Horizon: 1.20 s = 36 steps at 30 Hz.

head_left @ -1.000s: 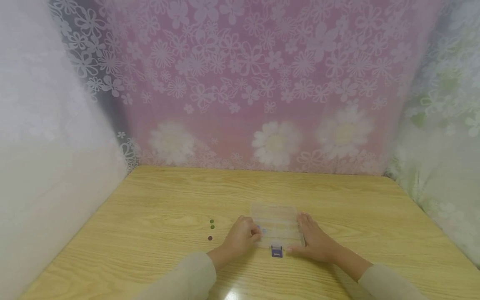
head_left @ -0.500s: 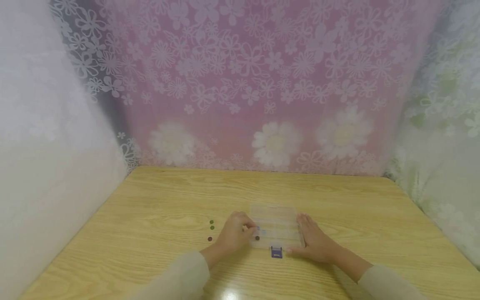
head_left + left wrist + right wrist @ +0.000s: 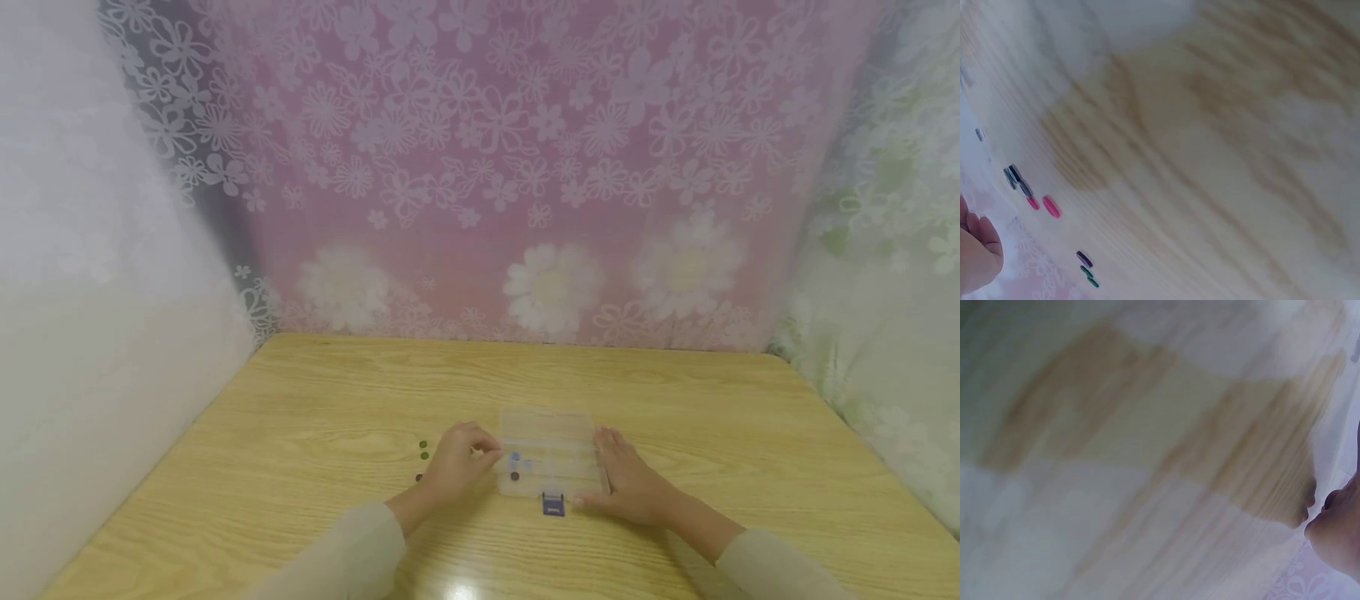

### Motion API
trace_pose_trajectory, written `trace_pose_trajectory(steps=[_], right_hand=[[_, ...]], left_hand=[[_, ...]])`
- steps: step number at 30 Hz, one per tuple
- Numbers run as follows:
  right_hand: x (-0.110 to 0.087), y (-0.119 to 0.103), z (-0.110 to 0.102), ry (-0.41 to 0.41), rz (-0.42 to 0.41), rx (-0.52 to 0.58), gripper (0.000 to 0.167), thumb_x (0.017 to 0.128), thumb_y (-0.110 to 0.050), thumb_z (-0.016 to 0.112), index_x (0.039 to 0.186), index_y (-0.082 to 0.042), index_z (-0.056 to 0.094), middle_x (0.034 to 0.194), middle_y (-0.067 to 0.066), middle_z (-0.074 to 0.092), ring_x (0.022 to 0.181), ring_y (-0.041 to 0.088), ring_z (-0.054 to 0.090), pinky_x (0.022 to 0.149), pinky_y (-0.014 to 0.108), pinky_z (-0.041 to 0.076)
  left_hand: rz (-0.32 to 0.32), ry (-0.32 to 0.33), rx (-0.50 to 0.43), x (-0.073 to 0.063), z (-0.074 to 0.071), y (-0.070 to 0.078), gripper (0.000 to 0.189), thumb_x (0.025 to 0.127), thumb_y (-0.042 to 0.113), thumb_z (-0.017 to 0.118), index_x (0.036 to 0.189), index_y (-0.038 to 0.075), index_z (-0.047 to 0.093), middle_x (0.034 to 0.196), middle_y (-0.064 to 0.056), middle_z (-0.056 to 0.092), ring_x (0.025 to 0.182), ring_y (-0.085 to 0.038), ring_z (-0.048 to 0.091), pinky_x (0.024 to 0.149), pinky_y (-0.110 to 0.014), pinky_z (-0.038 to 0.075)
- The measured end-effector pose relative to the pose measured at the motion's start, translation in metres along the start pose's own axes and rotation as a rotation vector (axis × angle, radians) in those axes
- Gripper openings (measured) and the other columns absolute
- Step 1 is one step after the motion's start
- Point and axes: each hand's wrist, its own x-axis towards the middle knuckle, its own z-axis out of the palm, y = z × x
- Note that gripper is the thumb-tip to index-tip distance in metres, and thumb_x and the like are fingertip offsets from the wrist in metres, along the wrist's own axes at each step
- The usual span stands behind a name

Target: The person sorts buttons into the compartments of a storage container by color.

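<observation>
A clear plastic compartment box (image 3: pixel 555 479) with a purple latch (image 3: pixel 553 505) at its front lies on the table, mid-right. Inside its left part are a dark disc (image 3: pixel 514 477) and small blue discs (image 3: pixel 515 457). My left hand (image 3: pixel 455 467) hovers just off the box's left edge, thumb and forefinger close together, nothing visible between them. My right hand (image 3: pixel 633 487) rests along the box's right side, fingers extended, thumb by the front edge. Left of my left hand lie two green discs (image 3: pixel 423 450) and a dark purple disc (image 3: pixel 419 477), partly covered by that hand.
The wooden table (image 3: pixel 322 400) reaches back to a pink flowered cloth (image 3: pixel 510 167), with pale cloths at both sides. In the left wrist view, several small pieces, among them a pink one (image 3: pixel 1051 207) and a purple one (image 3: pixel 1084 259), lie on the table.
My left hand has drawn back to the left from the box, leaving the dark disc and a blue disc uncovered inside. My right hand and the box have stayed put.
</observation>
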Motion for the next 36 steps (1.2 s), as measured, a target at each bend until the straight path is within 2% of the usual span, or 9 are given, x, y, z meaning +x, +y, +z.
trace_pose_trajectory(steps=[5, 10, 15, 17, 22, 24, 27, 36], right_hand=[[0.000, 0.000, -0.003, -0.003, 0.006, -0.003, 0.110, 0.079, -0.059, 0.061, 0.141, 0.015, 0.009, 0.148, 0.036, 0.008, 0.136, 0.052, 0.007, 0.108, 0.063, 0.014], [-0.001, 0.002, -0.004, 0.006, -0.002, -0.007, 0.110, 0.078, -0.058, 0.062, 0.141, 0.015, 0.010, 0.147, 0.036, 0.009, 0.136, 0.052, 0.008, 0.108, 0.062, 0.013], [-0.002, 0.002, -0.003, -0.009, -0.004, 0.008, 0.109, 0.079, -0.058, 0.061, 0.140, 0.016, 0.010, 0.147, 0.037, 0.007, 0.136, 0.053, 0.006, 0.108, 0.063, 0.012], [-0.002, 0.002, -0.002, -0.012, -0.002, 0.010, 0.109, 0.080, -0.058, 0.061, 0.141, 0.016, 0.009, 0.148, 0.037, 0.006, 0.136, 0.053, 0.005, 0.108, 0.063, 0.012], [-0.001, 0.001, -0.001, -0.014, 0.000, 0.007, 0.108, 0.080, -0.058, 0.060, 0.141, 0.015, 0.010, 0.148, 0.036, 0.006, 0.136, 0.052, 0.005, 0.108, 0.062, 0.012], [0.000, 0.001, 0.000, -0.011, -0.004, 0.001, 0.108, 0.080, -0.059, 0.060, 0.141, 0.016, 0.010, 0.148, 0.036, 0.007, 0.136, 0.052, 0.006, 0.109, 0.062, 0.012], [0.000, 0.001, 0.001, -0.003, -0.009, -0.004, 0.109, 0.079, -0.059, 0.060, 0.141, 0.016, 0.011, 0.148, 0.036, 0.008, 0.136, 0.052, 0.007, 0.109, 0.061, 0.013], [0.000, 0.001, 0.000, 0.007, -0.010, -0.018, 0.109, 0.079, -0.059, 0.061, 0.140, 0.016, 0.011, 0.147, 0.036, 0.009, 0.136, 0.051, 0.008, 0.109, 0.061, 0.013]], left_hand=[[0.007, -0.015, -0.018, -0.002, -0.004, -0.003, 0.006, 0.084, 0.007, 0.065, 0.085, 0.003, 0.069, 0.087, -0.005, 0.067, 0.084, -0.017, 0.059, 0.078, -0.027, 0.048], [0.020, 0.001, -0.040, -0.006, -0.008, -0.007, 0.007, 0.084, 0.007, 0.064, 0.086, 0.002, 0.068, 0.086, -0.006, 0.067, 0.083, -0.019, 0.058, 0.077, -0.027, 0.048], [-0.010, 0.016, -0.016, -0.010, -0.011, -0.013, 0.008, 0.084, 0.009, 0.065, 0.086, 0.003, 0.069, 0.085, -0.005, 0.067, 0.081, -0.016, 0.057, 0.074, -0.025, 0.048], [-0.026, 0.010, -0.045, -0.012, -0.014, -0.015, 0.008, 0.084, 0.010, 0.065, 0.086, 0.002, 0.068, 0.085, -0.007, 0.066, 0.074, -0.018, 0.060, 0.069, -0.021, 0.049], [-0.053, 0.006, -0.082, -0.019, -0.023, -0.019, 0.009, 0.086, 0.010, 0.063, 0.087, 0.002, 0.067, 0.086, -0.008, 0.066, 0.071, -0.017, 0.061, 0.065, -0.016, 0.047], [-0.061, 0.006, -0.069, -0.021, -0.027, -0.021, 0.008, 0.086, 0.010, 0.063, 0.087, 0.003, 0.067, 0.086, -0.006, 0.066, 0.079, -0.016, 0.059, 0.069, -0.016, 0.046], [-0.072, 0.000, -0.048, -0.025, -0.032, -0.024, 0.007, 0.086, 0.010, 0.064, 0.086, 0.005, 0.067, 0.086, -0.004, 0.067, 0.081, -0.014, 0.059, 0.070, -0.017, 0.046], [-0.090, 0.020, -0.026, -0.035, -0.048, -0.033, 0.004, 0.084, 0.008, 0.066, 0.082, 0.004, 0.067, 0.082, -0.004, 0.066, 0.074, -0.012, 0.059, 0.064, -0.016, 0.047]])
